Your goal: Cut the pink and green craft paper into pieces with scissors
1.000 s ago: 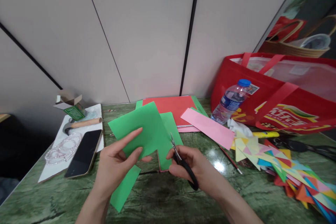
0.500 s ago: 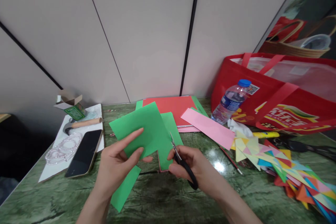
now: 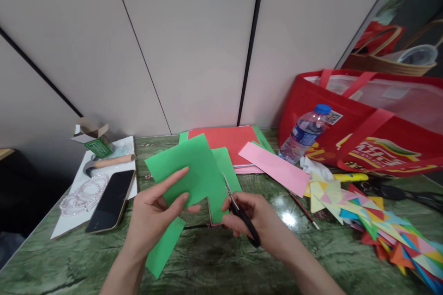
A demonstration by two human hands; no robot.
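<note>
My left hand (image 3: 157, 216) pinches a sheet of green paper (image 3: 187, 166) between thumb and fingers, tilted above the table. In my right hand (image 3: 254, 219) is a pair of black-handled scissors (image 3: 238, 212), its blades pointing up and to the left at the paper's right edge. Whether the blades touch the paper I cannot tell. Behind the held sheet lies another green piece (image 3: 226, 166), partly covered. A green strip (image 3: 166, 246) sits below my left hand, partly hidden by it.
Red paper (image 3: 221, 143) is stacked at the back, with a pink strip (image 3: 273, 168) beside it. A water bottle (image 3: 306, 133) leans by a red bag (image 3: 346, 124). Folded colourful paper (image 3: 377, 221) lies right. At left are a phone (image 3: 111, 200), a wooden-handled tool (image 3: 110, 161) and beads (image 3: 83, 196).
Almost nothing differs. The scissors have shifted very slightly up and left, and the held green sheet stays nearly in place.
</note>
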